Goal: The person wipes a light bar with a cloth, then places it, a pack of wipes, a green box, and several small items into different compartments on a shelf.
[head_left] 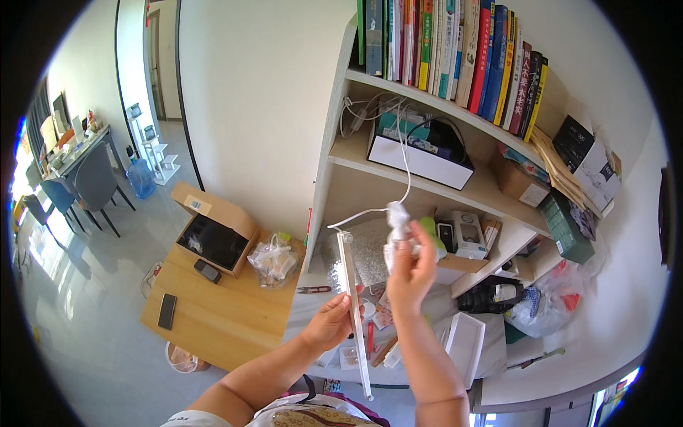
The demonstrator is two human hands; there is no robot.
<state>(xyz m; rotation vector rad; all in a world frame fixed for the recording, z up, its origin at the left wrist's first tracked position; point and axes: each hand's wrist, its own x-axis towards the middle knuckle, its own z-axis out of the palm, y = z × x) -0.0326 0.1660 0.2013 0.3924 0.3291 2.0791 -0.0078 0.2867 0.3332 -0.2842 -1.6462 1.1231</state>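
My left hand is closed around a long, narrow white light bar, held steeply with its lower end toward me. A thin white cord hangs from the shelf and runs to the bar's upper end. Just right of that end, my right hand is raised, its fingers pinching a crumpled white tissue or cloth; which of the two I cannot tell. Behind both hands, clear bubble wrap lies on the desk surface, with small snips beside it.
A shelf unit with books rises ahead. To the left, a wooden table bears an open cardboard box, a phone and a clear plastic bag. A white tray lies at the right.
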